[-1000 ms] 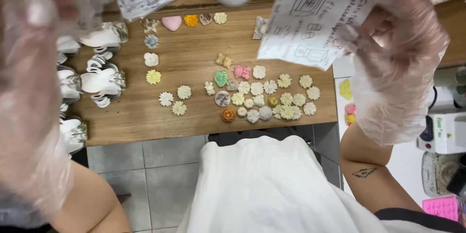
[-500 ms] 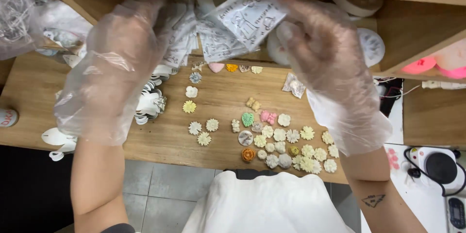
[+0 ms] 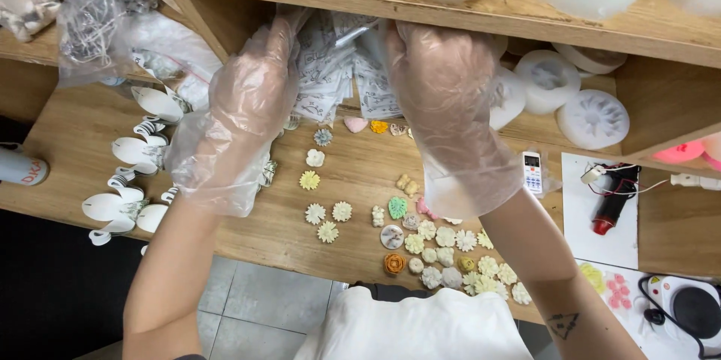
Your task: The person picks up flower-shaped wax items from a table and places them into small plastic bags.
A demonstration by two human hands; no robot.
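Both hands wear loose clear plastic gloves. My left hand (image 3: 251, 97) and my right hand (image 3: 443, 93) reach under a wooden shelf (image 3: 451, 7) into a stack of printed clear packets (image 3: 338, 67) standing at the back of the wooden table (image 3: 353, 172). The fingers of both hands are among the packets, and their tips are hidden. Below the hands lie several small flower-shaped cast pieces (image 3: 443, 251) in cream, green, pink and orange.
White silicone moulds (image 3: 593, 116) sit on the lower shelf at the right, more on top. White paper tags (image 3: 128, 153) lie at the left beside plastic bags (image 3: 98, 22). A small remote (image 3: 532, 172), a red tool (image 3: 612, 202) and a hotplate (image 3: 695, 307) are at the right.
Both hands have moved forward and closer together, from held up near the camera to under the shelf among the packets. The printed sheet held by my right hand a second ago is gone.
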